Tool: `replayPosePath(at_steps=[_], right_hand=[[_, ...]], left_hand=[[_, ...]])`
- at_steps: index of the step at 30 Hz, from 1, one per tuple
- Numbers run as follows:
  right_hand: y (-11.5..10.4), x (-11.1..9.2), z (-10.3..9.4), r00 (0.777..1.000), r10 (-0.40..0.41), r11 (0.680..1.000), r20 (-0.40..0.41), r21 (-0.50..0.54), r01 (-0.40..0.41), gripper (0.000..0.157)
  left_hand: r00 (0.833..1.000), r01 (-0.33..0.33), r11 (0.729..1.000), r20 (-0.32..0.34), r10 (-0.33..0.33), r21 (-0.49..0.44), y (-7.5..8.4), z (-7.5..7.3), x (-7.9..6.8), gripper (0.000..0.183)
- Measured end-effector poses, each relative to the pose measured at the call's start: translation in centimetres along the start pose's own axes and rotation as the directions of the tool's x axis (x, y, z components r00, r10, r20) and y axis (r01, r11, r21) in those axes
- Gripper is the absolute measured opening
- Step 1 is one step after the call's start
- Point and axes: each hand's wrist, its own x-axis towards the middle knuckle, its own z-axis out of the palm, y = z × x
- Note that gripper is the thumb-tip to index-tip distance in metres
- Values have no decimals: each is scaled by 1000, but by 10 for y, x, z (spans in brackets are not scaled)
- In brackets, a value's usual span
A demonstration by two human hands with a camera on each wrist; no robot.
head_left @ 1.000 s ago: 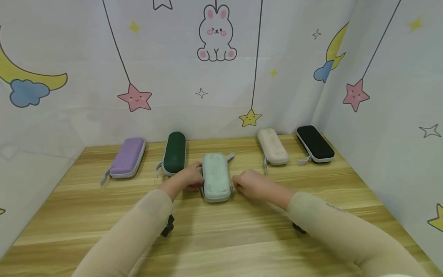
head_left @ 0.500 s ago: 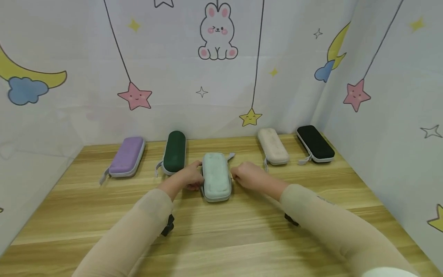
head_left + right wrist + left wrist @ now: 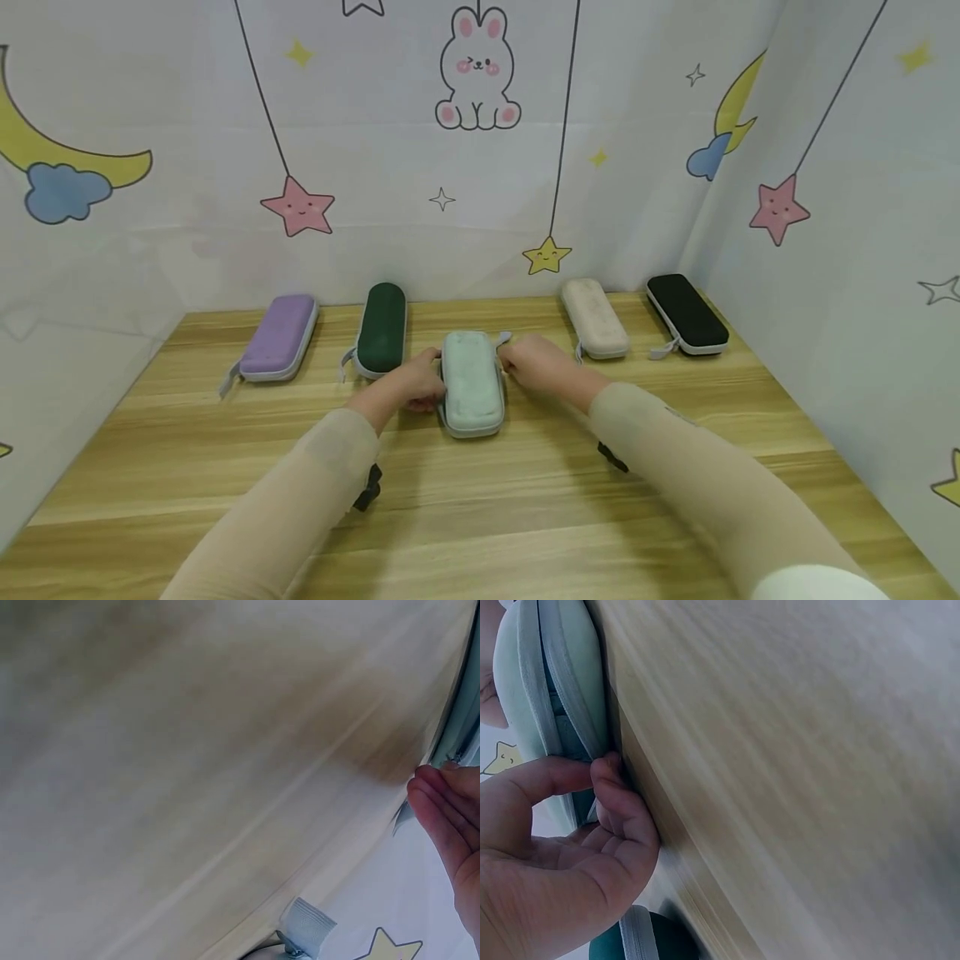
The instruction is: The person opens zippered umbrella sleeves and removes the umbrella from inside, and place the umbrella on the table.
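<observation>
A mint green zip case [image 3: 472,383] lies lengthwise in the middle of the wooden table. On its left side, my left hand [image 3: 420,383] pinches the edge between thumb and fingers. The left wrist view shows the zipper tapes [image 3: 536,682] parted there, with dark green fabric [image 3: 568,735] between them. At the far part of the right side, my right hand [image 3: 536,362] has curled fingers and pinches at the zipper. A small metal slider [image 3: 452,759] shows by its thumb tip in the right wrist view. A grey strap [image 3: 503,338] sticks out at the case's far right corner.
Along the back of the table [image 3: 487,517] lie a purple case [image 3: 277,335], a dark green case [image 3: 382,329], a cream case [image 3: 595,318] and a black case [image 3: 686,312]. Behind them hangs a printed curtain [image 3: 375,142], and another curtain face borders the right side.
My right hand has slid away from me along the case's right side, from its near part toward the far corner. My left hand and the case have stayed in place.
</observation>
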Motion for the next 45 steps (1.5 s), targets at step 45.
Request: replayPosePath(at_steps=[45], right_hand=[[-55, -22, -31, 986, -149, 975, -76, -179, 133, 13]], left_hand=[[990, -133, 989, 47, 130, 70, -1, -17, -16, 15]])
